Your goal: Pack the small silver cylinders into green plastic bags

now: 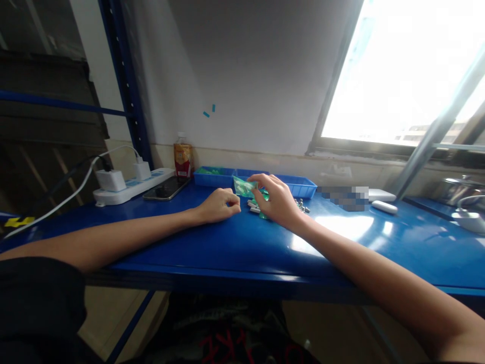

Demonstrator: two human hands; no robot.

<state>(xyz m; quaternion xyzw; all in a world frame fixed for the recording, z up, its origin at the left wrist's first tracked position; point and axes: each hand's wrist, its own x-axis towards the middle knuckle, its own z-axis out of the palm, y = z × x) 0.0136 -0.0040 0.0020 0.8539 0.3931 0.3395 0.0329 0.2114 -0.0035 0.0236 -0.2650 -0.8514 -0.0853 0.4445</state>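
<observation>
My right hand (278, 201) pinches a small translucent green plastic bag (244, 187) by its right side, just above the blue table (227, 247). My left hand (219, 206) rests on the tabletop to the left of the bag. Its fingers are curled in to meet the thumb; whatever they hold, if anything, is too small to make out. Under and behind my right hand lies a pile of small metal parts (302, 206) and white pieces (253, 206), partly hidden by it. More green plastic (263, 216) shows among them.
Blue trays (303, 188) line the wall, the left one with green plastic (212, 171) inside. To the left are a phone (166, 189), a drink bottle (183, 156) and a power strip (132, 189) with chargers. A white case (384, 207) lies right, near a lidded metal pot (460, 191).
</observation>
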